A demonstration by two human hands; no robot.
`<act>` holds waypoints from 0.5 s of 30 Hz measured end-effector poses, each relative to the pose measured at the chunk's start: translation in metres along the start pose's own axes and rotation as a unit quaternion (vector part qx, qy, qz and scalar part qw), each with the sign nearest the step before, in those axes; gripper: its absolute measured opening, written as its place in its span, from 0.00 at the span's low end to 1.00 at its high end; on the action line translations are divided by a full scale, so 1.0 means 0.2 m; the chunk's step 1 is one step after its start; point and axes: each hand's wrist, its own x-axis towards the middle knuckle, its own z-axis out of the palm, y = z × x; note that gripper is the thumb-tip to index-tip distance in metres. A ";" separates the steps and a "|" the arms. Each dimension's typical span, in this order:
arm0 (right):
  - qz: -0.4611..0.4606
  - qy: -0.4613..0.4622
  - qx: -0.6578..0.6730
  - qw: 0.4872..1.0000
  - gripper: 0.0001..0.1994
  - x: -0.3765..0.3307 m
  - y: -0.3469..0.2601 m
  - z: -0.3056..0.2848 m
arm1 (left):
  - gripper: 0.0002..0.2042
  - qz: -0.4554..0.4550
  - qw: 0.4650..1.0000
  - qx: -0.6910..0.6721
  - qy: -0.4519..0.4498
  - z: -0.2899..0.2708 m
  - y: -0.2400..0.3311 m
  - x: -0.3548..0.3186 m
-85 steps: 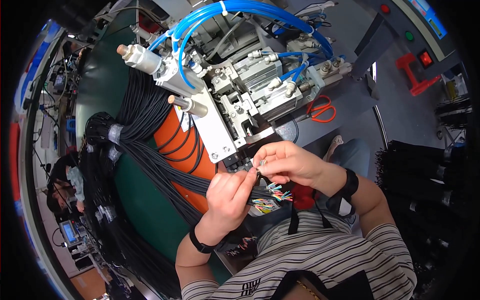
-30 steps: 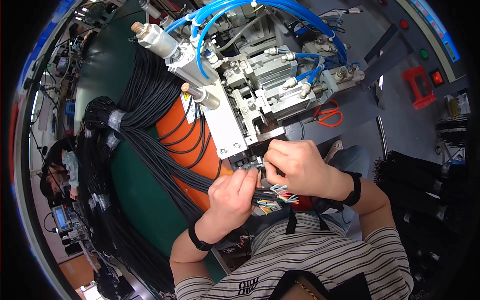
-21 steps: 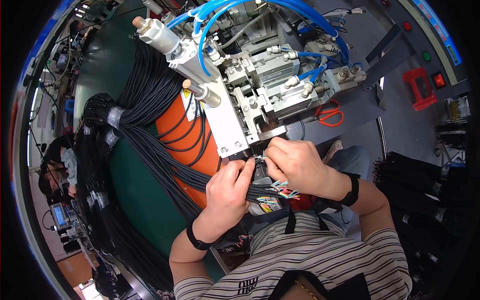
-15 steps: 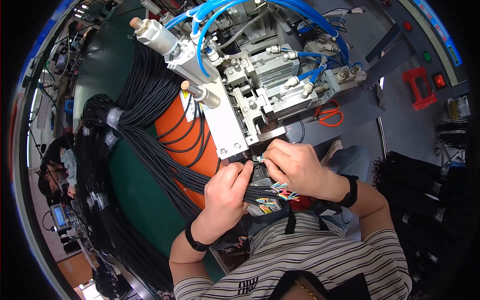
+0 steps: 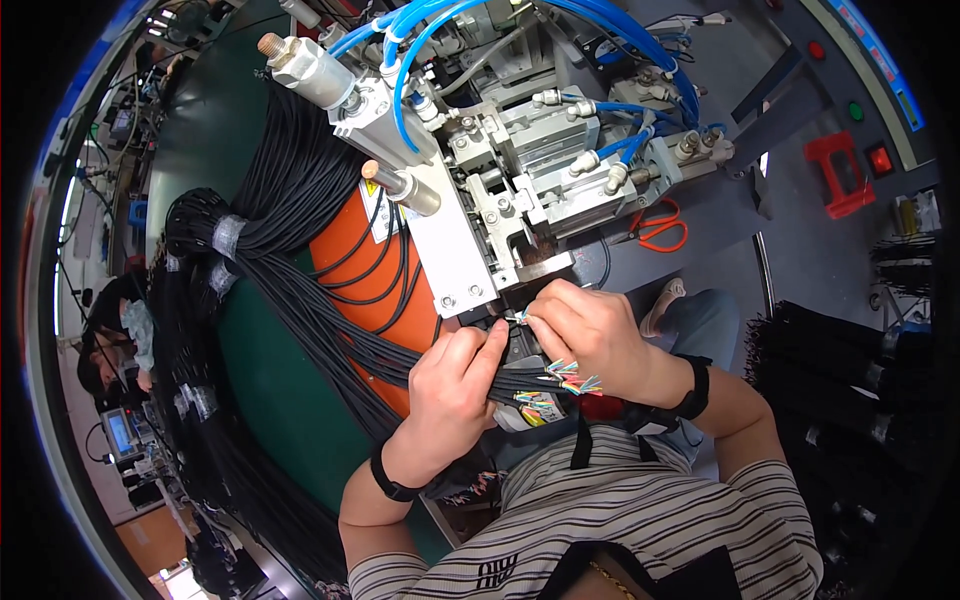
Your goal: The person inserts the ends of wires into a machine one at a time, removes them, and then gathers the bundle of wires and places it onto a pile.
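My left hand [image 5: 450, 378] is closed, its thumb and forefinger pinching a black cable right below the metal fixture [image 5: 462, 298]. Several more black cables [image 5: 385, 352] run beneath that hand, and their stripped ends fan out as thin coloured wires [image 5: 572, 378] between my wrists. My right hand [image 5: 592, 328] is pinched shut on the small coloured wires [image 5: 519, 317] at the tip of the held cable. The fingertips of both hands almost meet there. How the wires lie inside the right fingers is hidden.
A pneumatic machine [image 5: 540, 165] with blue air hoses [image 5: 668, 62] stands just beyond my hands. Thick black cable bundles [image 5: 285, 150] lie over an orange sheet [image 5: 350, 255] and green table [image 5: 255, 350]. Red-handled scissors [image 5: 662, 232] lie to the right. A co-worker [image 5: 120, 325] is at far left.
The loose coloured wire ends have shifted slightly to the right. My right wrist has moved a little, while both hands keep their pinch in nearly the same spot.
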 end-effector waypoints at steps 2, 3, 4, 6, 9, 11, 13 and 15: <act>0.001 -0.005 -0.004 1.000 0.06 0.00 0.00 0.00 | 0.29 0.005 1.000 0.000 -0.004 0.00 0.00 0.00; -0.001 0.000 -0.002 1.000 0.06 0.00 0.00 0.01 | 0.28 0.006 1.000 0.003 -0.003 0.00 0.00 0.00; -0.002 0.004 0.000 1.000 0.06 0.00 0.00 0.01 | 0.28 0.006 1.000 0.007 -0.004 0.01 0.00 0.00; -0.003 0.009 0.002 1.000 0.06 0.01 0.00 0.00 | 0.28 0.008 1.000 0.010 -0.004 0.00 0.00 0.01; -0.043 -0.004 -0.040 0.998 0.06 0.02 0.01 -0.02 | 0.25 0.041 0.997 0.049 -0.042 -0.03 0.02 0.03; -0.034 -0.038 -0.064 0.997 0.06 0.04 -0.02 -0.03 | 0.25 0.048 0.994 0.073 -0.058 -0.04 0.04 0.04; -0.018 -0.105 -0.112 0.988 0.06 0.06 -0.04 -0.05 | 0.24 0.063 0.987 0.121 -0.088 -0.05 0.05 0.05; -0.008 -0.101 -0.084 0.991 0.06 0.06 0.00 -0.06 | 0.24 0.067 0.985 0.131 -0.096 -0.05 0.05 0.06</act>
